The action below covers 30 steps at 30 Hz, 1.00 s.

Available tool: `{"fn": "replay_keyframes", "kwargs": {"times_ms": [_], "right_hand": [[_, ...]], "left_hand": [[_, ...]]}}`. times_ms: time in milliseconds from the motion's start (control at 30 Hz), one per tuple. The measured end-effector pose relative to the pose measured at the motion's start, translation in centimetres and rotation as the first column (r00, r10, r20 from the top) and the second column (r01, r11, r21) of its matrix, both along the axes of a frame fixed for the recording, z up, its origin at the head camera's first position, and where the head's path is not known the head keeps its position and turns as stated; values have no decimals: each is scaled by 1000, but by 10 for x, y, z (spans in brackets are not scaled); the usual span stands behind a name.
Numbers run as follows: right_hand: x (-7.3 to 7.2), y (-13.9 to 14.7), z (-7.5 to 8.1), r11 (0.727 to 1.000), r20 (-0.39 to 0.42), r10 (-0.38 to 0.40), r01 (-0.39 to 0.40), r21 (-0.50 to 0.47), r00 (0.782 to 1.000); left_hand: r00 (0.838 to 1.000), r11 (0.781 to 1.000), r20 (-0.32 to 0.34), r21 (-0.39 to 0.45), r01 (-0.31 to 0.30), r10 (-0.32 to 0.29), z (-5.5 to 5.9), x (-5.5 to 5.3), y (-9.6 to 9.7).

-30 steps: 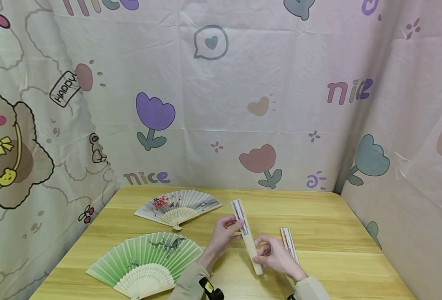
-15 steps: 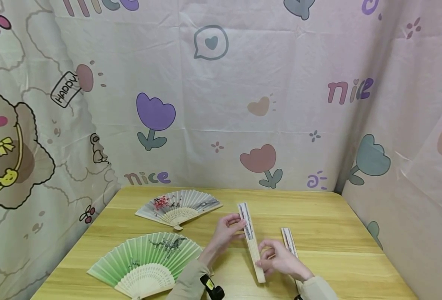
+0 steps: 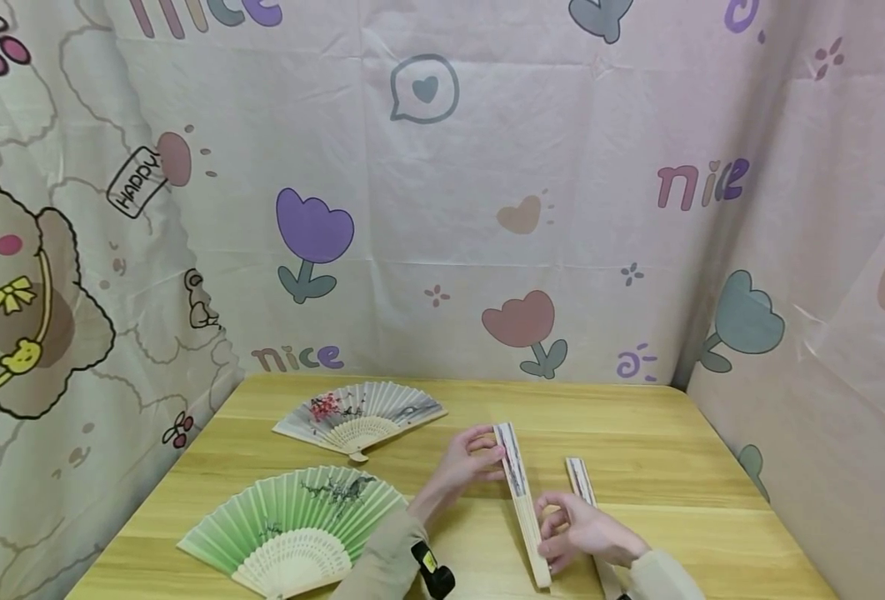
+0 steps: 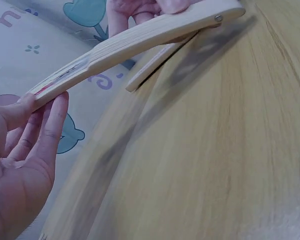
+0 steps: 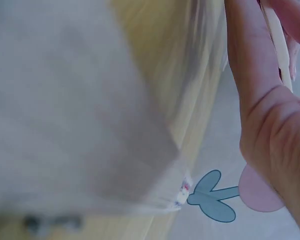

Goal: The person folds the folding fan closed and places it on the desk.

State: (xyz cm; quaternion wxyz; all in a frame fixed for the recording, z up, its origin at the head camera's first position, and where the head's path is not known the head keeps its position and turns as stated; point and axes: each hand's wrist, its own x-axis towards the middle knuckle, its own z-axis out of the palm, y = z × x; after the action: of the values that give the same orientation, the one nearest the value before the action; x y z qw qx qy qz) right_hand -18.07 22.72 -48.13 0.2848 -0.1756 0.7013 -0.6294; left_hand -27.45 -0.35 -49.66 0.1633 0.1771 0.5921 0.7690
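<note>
A folded hand fan with pale ribs and a printed paper edge is held slanted above the table. My left hand pinches its upper, paper end between thumb and fingers. Near its riveted lower end, my right hand grips it. In the left wrist view the closed fan shows a rivet at its far end, with its shadow below. Another folded fan lies on the table just right of it, partly hidden behind my right hand.
An open green fan lies at the front left of the wooden table. Behind it rests an open grey fan with red blossoms. A printed cloth hangs behind the table. A pale blurred shape blocks much of the right wrist view.
Both hands have moved right and toward the front edge, carrying the folded fan with them. It stays folded. The other fans have not moved on the table.
</note>
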Motion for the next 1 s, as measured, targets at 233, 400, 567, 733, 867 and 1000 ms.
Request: {"fn": "replay_keyframes", "kwargs": {"times_ms": [233, 400, 567, 733, 867, 1000], "right_hand": [[6, 2, 1, 995, 34, -45, 42, 90, 998], [6, 4, -1, 993, 53, -49, 43, 109, 997], [6, 8, -1, 994, 68, -48, 41, 105, 997], [8, 9, -2, 990, 81, -88, 78, 115, 993], [11, 10, -3, 984, 83, -126, 114, 136, 989], [13, 12, -3, 981, 68, -141, 129, 148, 988]], "left_hand": [[999, 998, -17, -60, 28, -29, -2, -2, 9], [999, 995, -24, -94, 31, -33, 0, -1, 14], [999, 993, -20, -112, 46, -48, 0, -3, 19], [997, 988, -23, -140, 69, -73, -2, -3, 24], [998, 986, -8, -155, 59, -61, -4, -1, 29], [999, 985, -10, -165, 47, -50, -7, 0, 33]]}}
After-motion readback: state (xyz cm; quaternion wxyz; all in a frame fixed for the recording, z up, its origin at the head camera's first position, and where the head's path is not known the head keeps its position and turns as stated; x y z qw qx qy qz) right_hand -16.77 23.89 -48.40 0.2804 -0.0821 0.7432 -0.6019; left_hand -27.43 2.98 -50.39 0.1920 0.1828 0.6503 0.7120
